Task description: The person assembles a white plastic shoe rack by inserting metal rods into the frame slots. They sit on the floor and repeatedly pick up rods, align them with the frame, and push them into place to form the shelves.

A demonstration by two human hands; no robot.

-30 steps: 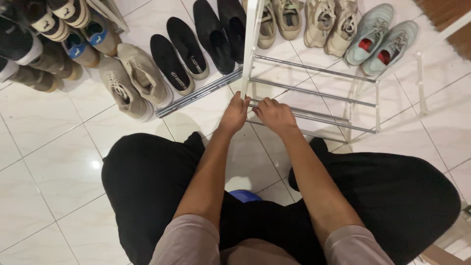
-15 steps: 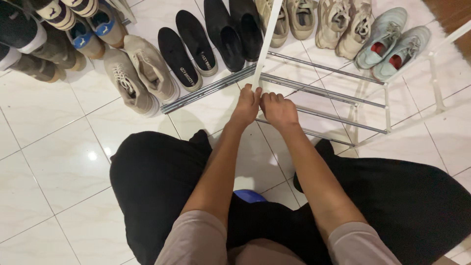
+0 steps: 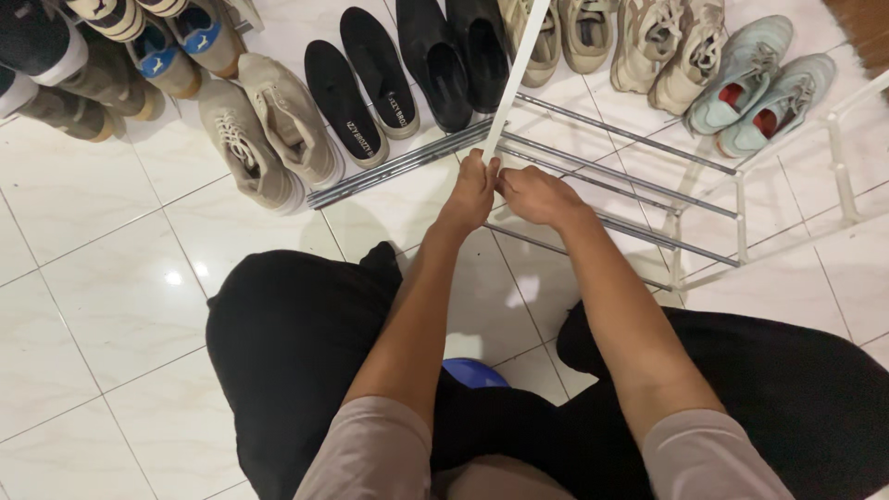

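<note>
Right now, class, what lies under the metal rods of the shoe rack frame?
Under the metal rods only white floor tiles show. Both hands, left hand and right hand, cover the joint at the white post.

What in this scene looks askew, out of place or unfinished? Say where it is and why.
The shoe rack looks unfinished: its white side post leans at a slant, gripped by the left hand with the right hand beside it. Loose metal rods lie on the tiles, and the shoes stand on the floor, not on the rack.
</note>
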